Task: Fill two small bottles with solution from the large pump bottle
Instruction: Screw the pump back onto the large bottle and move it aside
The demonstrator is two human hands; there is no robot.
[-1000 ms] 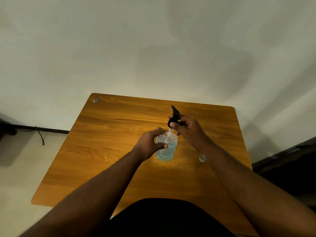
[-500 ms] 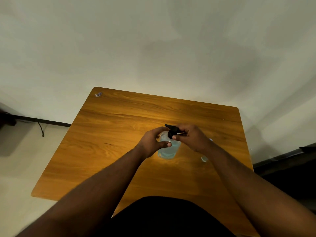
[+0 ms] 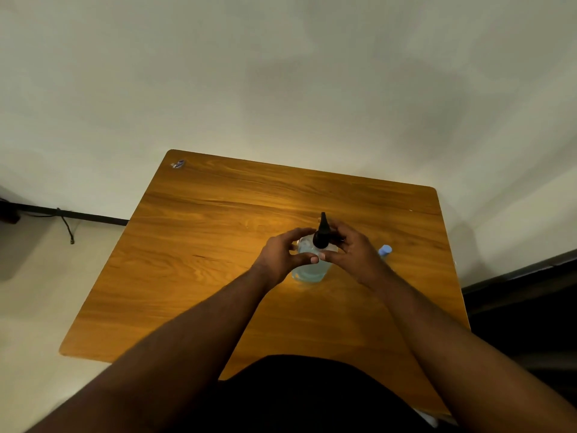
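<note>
1. The large pump bottle (image 3: 310, 267) stands upright near the middle of the tabletop (image 3: 218, 245), right between the two hands, pale blue liquid showing through its clear body below the fingers.
2. Its black pump head (image 3: 321, 235) sits on top, the nozzle pointing away from the person, rising in the gap between the hands.
3. A small bottle (image 3: 385, 250) with a light blue top peeks out just beyond the right hand, close beside it; its lower part is hidden by the hand.
4. The tabletop is warm orange-brown wood grain with rounded corners; a small sticker-like scrap (image 3: 178, 164) lies at the far left corner.
5. Around it: pale floor, a plain light wall, a dark cable (image 3: 67, 226) trailing at far left, dark furniture at right.
6. The left hand (image 3: 282, 254) is wrapped round the bottle's shoulder, thumb in front, fingers curled behind.
7. The right hand (image 3: 352, 253) cups the other side at the neck just under the pump, its thumb tip almost meeting the left thumb, and that grip is closed on the bottle too.
</note>
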